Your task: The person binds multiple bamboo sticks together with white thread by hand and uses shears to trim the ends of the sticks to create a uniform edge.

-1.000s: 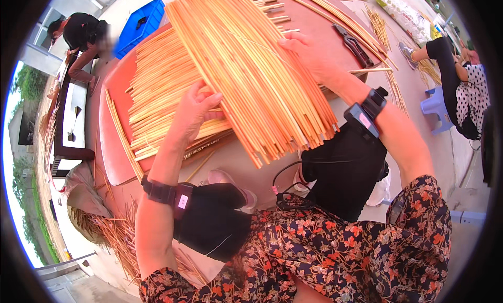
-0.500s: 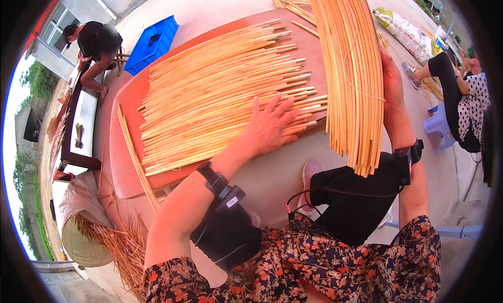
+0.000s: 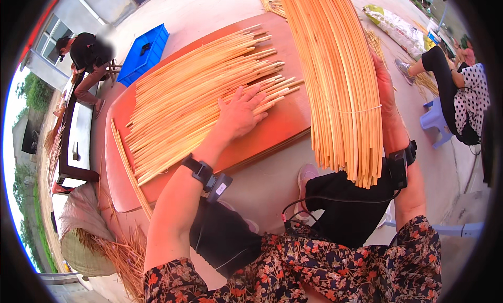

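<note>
Many thin peeled wooden sticks (image 3: 194, 93) lie side by side in a flat layer on a red table (image 3: 272, 130), their right ends uneven. On the near right part of this layer rests my left hand (image 3: 242, 113), palm down with the fingers spread. My right hand (image 3: 385, 90) grips a thick bundle of similar sticks (image 3: 340, 83) from its right side. The bundle stands tilted past the table's right end, with a thin pale tie around its lower part. My right fingers are mostly hidden behind the bundle.
A blue crate (image 3: 143, 54) stands beyond the table, near a bent-over person (image 3: 91, 62). Another person (image 3: 461, 88) sits at the right by a small purple stool (image 3: 437, 122). A sack with reddish stalks (image 3: 86, 229) lies at lower left. A filled white-green sack (image 3: 395, 28) lies far right.
My left hand has slid left and nearer along the sticks, and the near edge of the layer has drawn back from the table edge. The bundle shows wider, turned slightly.
</note>
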`<state>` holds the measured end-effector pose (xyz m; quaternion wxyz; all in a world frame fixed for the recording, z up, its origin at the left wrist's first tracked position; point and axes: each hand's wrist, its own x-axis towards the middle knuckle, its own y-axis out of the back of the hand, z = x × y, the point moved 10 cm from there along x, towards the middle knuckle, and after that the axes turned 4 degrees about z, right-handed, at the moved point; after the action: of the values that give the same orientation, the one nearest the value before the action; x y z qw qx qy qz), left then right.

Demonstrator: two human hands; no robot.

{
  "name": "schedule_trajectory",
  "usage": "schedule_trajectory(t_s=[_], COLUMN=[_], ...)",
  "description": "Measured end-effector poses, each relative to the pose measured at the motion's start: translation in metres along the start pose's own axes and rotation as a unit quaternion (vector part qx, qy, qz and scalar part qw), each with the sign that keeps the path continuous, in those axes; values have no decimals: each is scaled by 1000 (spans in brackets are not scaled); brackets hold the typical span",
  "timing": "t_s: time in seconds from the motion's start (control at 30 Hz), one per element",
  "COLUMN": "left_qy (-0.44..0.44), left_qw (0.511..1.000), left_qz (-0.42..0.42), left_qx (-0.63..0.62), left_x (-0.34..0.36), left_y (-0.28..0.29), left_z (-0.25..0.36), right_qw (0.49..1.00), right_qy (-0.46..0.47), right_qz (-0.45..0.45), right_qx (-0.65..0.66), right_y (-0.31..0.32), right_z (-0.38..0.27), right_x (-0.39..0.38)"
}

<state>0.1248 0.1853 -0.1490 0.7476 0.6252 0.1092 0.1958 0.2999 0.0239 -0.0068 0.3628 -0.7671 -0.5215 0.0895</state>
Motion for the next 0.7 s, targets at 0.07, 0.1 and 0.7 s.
schedule_trajectory(t_s=[0.07,0.1,0.7], left_qy=[20,17,56], left_qw=[1000,1000,998], left_qz=[0,-1,33], left_qx=[-3,-5,19], left_x=[1,1,-7], left_y=[4,5,16], left_z=[-12,-15,-70], right_qw=[1000,1000,997], right_qy=[22,23,19], right_qz=[-14,-11,52], right_qx=[13,11,-47], right_y=[1,3,7], right_z=[-7,-9,-15], right_x=[-1,-1,-14])
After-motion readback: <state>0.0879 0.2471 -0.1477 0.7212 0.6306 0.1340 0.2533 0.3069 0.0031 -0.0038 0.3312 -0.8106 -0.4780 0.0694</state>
